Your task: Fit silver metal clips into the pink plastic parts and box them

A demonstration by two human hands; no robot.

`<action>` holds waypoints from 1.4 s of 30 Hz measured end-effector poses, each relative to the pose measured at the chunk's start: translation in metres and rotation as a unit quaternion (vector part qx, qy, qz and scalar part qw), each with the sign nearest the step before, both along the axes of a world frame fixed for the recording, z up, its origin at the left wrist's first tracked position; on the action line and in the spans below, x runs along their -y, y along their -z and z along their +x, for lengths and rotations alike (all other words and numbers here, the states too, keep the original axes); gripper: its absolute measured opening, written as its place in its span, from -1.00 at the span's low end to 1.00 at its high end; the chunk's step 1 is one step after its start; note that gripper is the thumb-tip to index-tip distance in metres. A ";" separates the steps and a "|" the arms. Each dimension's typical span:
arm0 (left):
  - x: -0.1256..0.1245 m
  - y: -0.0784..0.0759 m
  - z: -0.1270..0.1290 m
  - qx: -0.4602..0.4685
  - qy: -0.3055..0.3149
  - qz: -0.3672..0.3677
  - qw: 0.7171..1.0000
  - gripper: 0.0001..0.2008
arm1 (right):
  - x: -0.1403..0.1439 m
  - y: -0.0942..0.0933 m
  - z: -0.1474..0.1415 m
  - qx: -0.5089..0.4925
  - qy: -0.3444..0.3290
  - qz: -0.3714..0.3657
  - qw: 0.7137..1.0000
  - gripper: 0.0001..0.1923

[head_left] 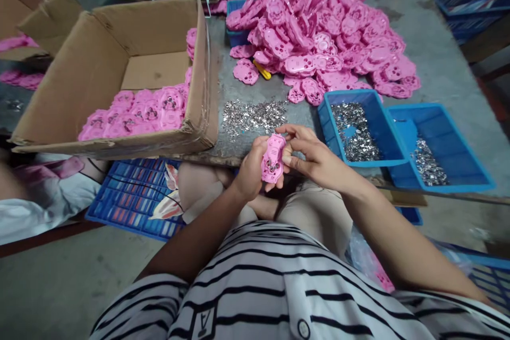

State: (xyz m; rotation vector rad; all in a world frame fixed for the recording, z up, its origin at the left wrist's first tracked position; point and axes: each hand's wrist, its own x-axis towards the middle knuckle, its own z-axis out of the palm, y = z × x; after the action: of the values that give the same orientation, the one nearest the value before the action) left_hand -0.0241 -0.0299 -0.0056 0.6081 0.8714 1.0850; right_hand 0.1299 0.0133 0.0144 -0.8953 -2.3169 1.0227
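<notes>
1. Gripping a pink plastic shell (273, 158) at the table edge, the left hand (252, 170) steadies it, inner face up; the right hand (308, 154) pinches at its top rim.
2. Cardboard box (59, 117): stacked pink shells; two blue trays (382, 133): small metal pieces; more loose metal pieces (253, 116) on the table.

I see a cardboard box (119, 69) on the counter (223, 64) at far left, with plastic shells (135, 111) stacked in its near end. A heap of shells (319, 32) lies behind and right of it. Loose metal bits (253, 115) lie between box and a tray (360, 127) of the same; a second tray (442, 146) sits right of that. A crate (131, 196) sits below the counter's near edge.
</notes>
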 end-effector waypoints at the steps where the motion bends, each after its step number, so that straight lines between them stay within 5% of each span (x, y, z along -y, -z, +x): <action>1: 0.000 0.001 0.000 -0.006 0.003 0.006 1.000 -0.68 | 0.000 -0.001 0.000 0.007 -0.007 0.004 1.000 -0.76; 30: 0.003 0.001 0.006 -0.025 0.068 0.036 0.997 -0.71 | -0.007 -0.012 0.005 0.089 -0.088 0.017 0.992 -0.82; 35: 0.002 0.000 0.007 -0.010 0.070 0.022 0.997 -0.70 | -0.007 -0.011 0.003 0.099 -0.058 0.010 0.993 -0.86; 42: -0.001 0.003 0.002 0.061 0.099 0.008 0.993 -0.63 | 0.001 -0.001 0.006 -0.016 0.029 -0.094 0.995 -0.74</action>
State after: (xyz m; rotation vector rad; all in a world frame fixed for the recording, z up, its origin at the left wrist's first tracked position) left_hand -0.0222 -0.0285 -0.0090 0.6216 0.6825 0.9401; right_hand 0.1360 0.0121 0.0155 -1.0052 -2.1815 1.2374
